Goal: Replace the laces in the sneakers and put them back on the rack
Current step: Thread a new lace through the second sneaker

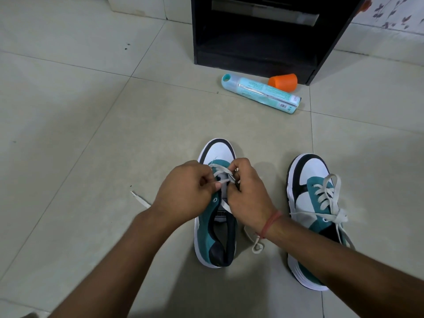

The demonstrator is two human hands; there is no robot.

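A: Where does it stand?

B: Two sneakers sit on the tiled floor [91, 134]. The right sneaker [308, 216] is already laced and tied. The left sneaker [215, 226] is only threaded through its lowest eyelets, near the toe.

A: And the hands?

B: Both are over its front. The left hand [185, 191] has its fingers curled, pinching the white lace [221, 167] between thumb and forefinger. The right hand [249, 193] is curled too, pinching the same lace just beside it. One free end trails on the floor to the left, another loops under the right wrist.

A: How will that lace behave?

B: I'd judge it flat, soft and limp, with no stiffness except at the tip. Best taken right at the stiff tip to poke it through an eyelet, then pulled by the flat run. It looks likely to twist, so keep it flat.

A: The shoe itself?

B: Light, I'd guess, with a firm sole and soft upper. Lift it by the heel collar or the sole edge for the black rack [259, 37] beyond, where a teal bottle [261, 94] and an orange cup [283, 81] lie in front.
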